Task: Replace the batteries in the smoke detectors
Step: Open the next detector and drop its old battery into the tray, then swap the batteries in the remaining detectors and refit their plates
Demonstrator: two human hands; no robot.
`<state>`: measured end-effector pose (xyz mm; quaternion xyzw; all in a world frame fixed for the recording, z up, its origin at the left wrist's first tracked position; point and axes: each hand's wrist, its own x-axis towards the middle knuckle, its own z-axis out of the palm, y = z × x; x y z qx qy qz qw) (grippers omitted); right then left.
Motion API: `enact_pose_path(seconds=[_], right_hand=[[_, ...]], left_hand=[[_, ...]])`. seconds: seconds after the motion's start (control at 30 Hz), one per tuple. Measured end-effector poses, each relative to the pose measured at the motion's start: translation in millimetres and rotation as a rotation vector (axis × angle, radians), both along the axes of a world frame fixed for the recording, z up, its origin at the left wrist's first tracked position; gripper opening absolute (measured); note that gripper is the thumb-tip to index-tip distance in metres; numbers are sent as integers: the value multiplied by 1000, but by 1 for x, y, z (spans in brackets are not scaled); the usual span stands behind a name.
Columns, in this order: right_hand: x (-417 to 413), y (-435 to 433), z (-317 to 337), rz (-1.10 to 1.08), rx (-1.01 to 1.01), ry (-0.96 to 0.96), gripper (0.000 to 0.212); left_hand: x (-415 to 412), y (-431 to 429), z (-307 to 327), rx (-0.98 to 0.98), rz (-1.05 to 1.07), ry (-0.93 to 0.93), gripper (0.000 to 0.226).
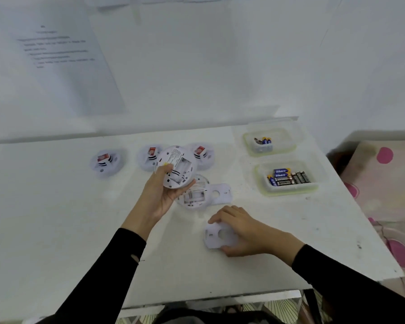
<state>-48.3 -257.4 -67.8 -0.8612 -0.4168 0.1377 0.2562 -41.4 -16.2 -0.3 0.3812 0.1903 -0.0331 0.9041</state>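
My left hand point(160, 195) holds a round white smoke detector point(177, 167) above the table, its back turned up and its battery bay open with no cells in it. My right hand point(241, 230) grips a white mounting plate point(216, 236) that lies flat on the table point(56, 218). A second opened detector point(193, 197) lies back up under the held one, beside another mounting plate point(220, 192). Three more detectors point(105, 161) point(149, 156) point(202, 154) sit in a row behind, each with a red label on top.
Two clear plastic tubs stand at the right: the nearer tub point(290, 177) holds several AA batteries, the farther tub point(270, 141) a few. A printed sheet point(56, 50) hangs on the wall. The table's right edge point(360, 218) borders a pink-patterned cloth.
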Motion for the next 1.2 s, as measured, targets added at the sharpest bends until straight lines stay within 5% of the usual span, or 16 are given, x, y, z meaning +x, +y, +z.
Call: enact_pose_path(seconds=[0.2,0.5,1.2], right_hand=[[-22,111,16,99,89,125,58],[-3,216,12,-97,133,256,53],[13,232,1,-261,172,338,64]], left_hand=[[-27,96,-9,242,31,1,41],[-61,201,-30,602,-29,189,32],[-59,223,-56,1113,-163,187,32]])
